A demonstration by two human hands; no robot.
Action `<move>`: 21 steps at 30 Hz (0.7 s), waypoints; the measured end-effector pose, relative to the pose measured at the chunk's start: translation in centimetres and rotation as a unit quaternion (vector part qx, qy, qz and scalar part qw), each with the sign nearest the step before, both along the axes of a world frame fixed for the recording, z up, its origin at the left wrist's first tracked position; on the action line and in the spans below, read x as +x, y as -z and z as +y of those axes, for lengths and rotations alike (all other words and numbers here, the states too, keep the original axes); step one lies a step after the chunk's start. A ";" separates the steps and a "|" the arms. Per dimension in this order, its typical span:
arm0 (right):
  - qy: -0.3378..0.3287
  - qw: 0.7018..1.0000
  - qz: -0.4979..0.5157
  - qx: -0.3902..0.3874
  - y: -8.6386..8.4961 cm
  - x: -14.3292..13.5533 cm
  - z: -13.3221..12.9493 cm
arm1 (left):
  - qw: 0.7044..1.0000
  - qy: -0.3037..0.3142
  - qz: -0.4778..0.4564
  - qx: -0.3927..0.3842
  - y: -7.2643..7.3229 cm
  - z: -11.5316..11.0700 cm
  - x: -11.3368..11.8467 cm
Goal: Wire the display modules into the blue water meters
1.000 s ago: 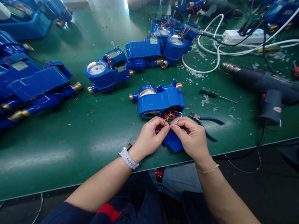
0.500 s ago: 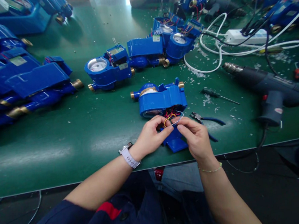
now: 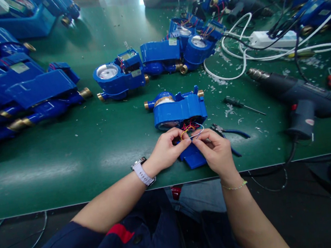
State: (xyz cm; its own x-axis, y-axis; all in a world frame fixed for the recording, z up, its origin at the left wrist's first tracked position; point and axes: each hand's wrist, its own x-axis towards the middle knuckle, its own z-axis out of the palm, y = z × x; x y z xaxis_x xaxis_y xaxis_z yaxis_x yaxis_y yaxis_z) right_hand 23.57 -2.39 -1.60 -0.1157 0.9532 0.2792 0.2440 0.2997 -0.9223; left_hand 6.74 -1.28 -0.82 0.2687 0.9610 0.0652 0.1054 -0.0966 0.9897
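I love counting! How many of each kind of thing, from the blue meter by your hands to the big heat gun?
Blue meter: 1
Wire bundle, pinched by left hand and right hand: 1
Blue cover: 1
Pliers: 1
Screwdriver: 1
Heat gun: 1
Total: 6

An assembly workshop: a green workbench [image 3: 66, 152] crowded with blue water meters [image 3: 117, 75], heat gun [image 3: 297, 91], pliers [image 3: 230, 134].
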 end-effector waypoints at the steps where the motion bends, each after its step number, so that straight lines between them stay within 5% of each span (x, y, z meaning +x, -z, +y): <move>1: -0.005 1.000 -0.016 0.007 -0.1 0.2 0.1 | 1.000 0.001 0.004 0.002 0.0 0.0 0.0; 14: -0.024 0.995 0.035 -0.093 0.3 0.6 0.7 | 1.000 -0.003 0.013 0.007 -0.1 0.0 0.1; 21: 0.039 0.990 0.108 -0.086 -0.4 2.2 1.1 | 0.999 -0.001 -0.019 -0.036 0.3 0.0 0.0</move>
